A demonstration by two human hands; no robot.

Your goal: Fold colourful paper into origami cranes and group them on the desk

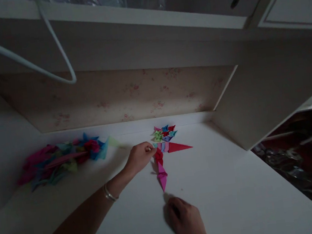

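My left hand (140, 158) reaches in from the left, its thumb and fingers pinched at the top end of a red folded paper piece (158, 155). Below the red piece lies a pink folded paper piece (162, 175), its pointed tip toward me; I cannot tell whether the two are joined. Just below that tip, my right hand (185, 219) is curled closed, and what its fingers hold, if anything, is hidden. Beside the left fingertips, a row of small folded papers (163, 147) ends in a long red paper point (179, 146) facing right.
Several small colourful folded papers (165, 133) sit near the back ledge. A heap of crumpled coloured paper (62, 159) lies at the left on the white desktop (231, 187). Overhead are a shelf (133, 12) and a bent white cable or rod (26, 63).
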